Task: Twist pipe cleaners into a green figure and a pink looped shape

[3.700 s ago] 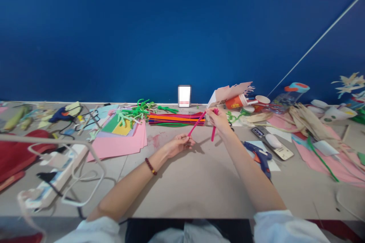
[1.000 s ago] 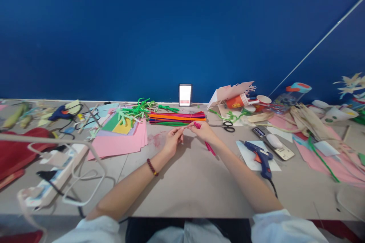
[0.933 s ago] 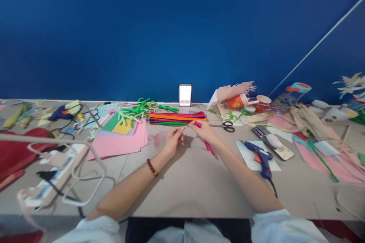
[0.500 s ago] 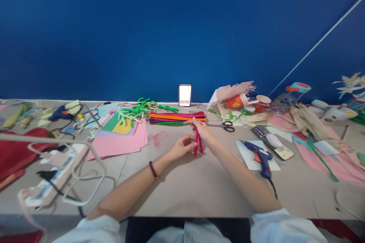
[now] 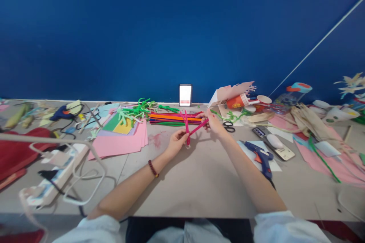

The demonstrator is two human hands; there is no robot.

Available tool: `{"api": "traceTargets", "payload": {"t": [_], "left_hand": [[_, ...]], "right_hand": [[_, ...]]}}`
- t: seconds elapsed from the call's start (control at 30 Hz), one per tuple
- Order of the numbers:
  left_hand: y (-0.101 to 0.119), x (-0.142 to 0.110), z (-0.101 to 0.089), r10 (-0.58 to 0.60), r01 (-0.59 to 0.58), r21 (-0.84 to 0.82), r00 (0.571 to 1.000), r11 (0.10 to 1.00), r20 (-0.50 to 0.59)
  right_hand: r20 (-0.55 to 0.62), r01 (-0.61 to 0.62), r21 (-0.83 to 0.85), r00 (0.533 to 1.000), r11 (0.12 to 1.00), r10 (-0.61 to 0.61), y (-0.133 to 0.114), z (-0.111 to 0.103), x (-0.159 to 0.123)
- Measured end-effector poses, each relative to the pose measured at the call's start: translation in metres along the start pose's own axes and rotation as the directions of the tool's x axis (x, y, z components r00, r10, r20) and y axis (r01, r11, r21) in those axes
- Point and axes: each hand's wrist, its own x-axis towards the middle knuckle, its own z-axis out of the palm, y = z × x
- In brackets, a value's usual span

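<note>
A pink pipe cleaner (image 5: 190, 129), bent so its strands cross, is held between both hands above the table (image 5: 199, 182). My left hand (image 5: 176, 142) pinches the crossing point, fingers closed. My right hand (image 5: 212, 120) grips one end, pulled out to the right. Just behind them lies a bundle of coloured pipe cleaners (image 5: 173, 118). Black scissors (image 5: 228, 126) rest right beside my right hand.
Pink paper sheets (image 5: 119, 142) and green twisted pipe cleaners (image 5: 139, 109) lie at left, a power strip with cables (image 5: 57, 182) nearer. A blue glue gun (image 5: 261, 157), a phone (image 5: 273, 142), an orange paper cup (image 5: 236, 101) and paper scraps crowd the right.
Earlier the pipe cleaner was folded and hanging down between my hands. Now my right hand has moved right and away, pulling one end out so the strands cross.
</note>
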Motion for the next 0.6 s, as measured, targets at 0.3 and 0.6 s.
{"api": "traceTargets", "payload": {"t": [0.3, 0.6], "left_hand": [[0.003, 0.006, -0.008, 0.070, -0.071, 0.001, 0.994, 0.998, -0.087], [0.004, 0.006, -0.009, 0.068, -0.068, 0.017, 0.997, 0.998, -0.043]], "right_hand": [[0.193, 0.043, 0.053, 0.980, 0.998, -0.052, -0.015, -0.017, -0.011], [0.352, 0.106, -0.216, 0.936, 0.971, -0.024, -0.019, -0.024, -0.014]]}}
